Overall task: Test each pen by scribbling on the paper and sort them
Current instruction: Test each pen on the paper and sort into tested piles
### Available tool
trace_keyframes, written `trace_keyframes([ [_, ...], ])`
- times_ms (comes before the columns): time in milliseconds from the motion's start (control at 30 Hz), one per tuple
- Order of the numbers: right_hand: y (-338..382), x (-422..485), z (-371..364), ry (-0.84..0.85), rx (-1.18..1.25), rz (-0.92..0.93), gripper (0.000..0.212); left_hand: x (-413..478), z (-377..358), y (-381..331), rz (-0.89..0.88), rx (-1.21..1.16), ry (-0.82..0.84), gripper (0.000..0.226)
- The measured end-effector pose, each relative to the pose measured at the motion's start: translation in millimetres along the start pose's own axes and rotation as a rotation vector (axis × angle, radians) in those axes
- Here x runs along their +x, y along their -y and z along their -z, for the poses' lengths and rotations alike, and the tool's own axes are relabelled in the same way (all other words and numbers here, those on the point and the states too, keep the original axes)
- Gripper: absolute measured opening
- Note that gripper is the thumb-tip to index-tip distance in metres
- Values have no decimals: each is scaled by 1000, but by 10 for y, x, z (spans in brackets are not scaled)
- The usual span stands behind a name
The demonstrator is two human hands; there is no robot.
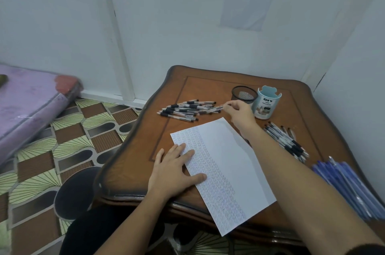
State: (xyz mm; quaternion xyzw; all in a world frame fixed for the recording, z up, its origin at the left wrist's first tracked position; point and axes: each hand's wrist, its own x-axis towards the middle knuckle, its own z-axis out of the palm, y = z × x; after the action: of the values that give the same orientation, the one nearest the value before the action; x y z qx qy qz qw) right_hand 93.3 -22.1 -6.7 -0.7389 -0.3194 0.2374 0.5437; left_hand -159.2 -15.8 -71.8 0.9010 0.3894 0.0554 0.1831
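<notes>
The brown wooden table (208,88) fills the middle and right of the frame; across it lies the white paper (229,161), slanted, its left strip dense with scribbles and its right part blank, its lower corner hanging past the table's near edge; at the right edge of the frame sits a bundle of blue pens (350,186), near the table's rim; the left hand (175,171) lies flat in the lower centre, fingers straight, pressing the paper's left margin and gripping nothing; the right hand (239,112) reaches toward the upper centre, its forearm crossing the paper's far corner; the loose pile of black-grip pens (185,110) is spread above the paper, and a second pile (287,142) lies to the paper's right, just beside the forearm; behind them stand a pale holder (266,104) and a black mesh cup (244,94), touching or nearly so; smallest, a single clear pen (218,108) at the pile's right end is pinched in the right fingertips, though blur hides how firmly. Likely troubles: a thin pinch may let the pen slip back; lifting it may drag neighbours rolling toward the table's left edge; the returning forearm could sweep the second pile and mix the sorted groups; the overhanging paper may slide if the left hand eases.
</notes>
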Motion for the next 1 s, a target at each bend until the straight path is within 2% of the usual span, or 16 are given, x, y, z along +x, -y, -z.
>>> trace_keyframes([
  [133,171,-273,247,-24,502,-102,11,-23,29,-22,-2,-16,-4,85],
  [200,204,-440,315,-57,600,-79,14,-23,33,-24,-3,-11,-9,85],
  [300,168,-612,343,-107,490,-66,15,-17,29,-27,-3,-1,-5,86],
  [367,148,-712,355,-83,443,-61,17,-17,25,-32,1,4,0,86],
  [500,52,-893,441,9,475,-53,19,-21,14,-42,-1,9,-9,86],
  [600,-32,-1031,544,12,525,-107,21,-16,17,-43,-2,10,-14,85],
  [733,-216,-1211,640,11,669,-241,53,-16,10,-31,-12,-2,-29,86],
  [833,-415,-1366,660,5,544,-295,72,-18,-4,-23,-16,4,-29,86],
  [900,-499,-1480,658,34,455,-258,66,-17,-4,-28,-16,14,-27,85],
  [1000,-605,-1584,626,30,375,-114,39,-11,-12,-21,-21,14,-28,85],
])
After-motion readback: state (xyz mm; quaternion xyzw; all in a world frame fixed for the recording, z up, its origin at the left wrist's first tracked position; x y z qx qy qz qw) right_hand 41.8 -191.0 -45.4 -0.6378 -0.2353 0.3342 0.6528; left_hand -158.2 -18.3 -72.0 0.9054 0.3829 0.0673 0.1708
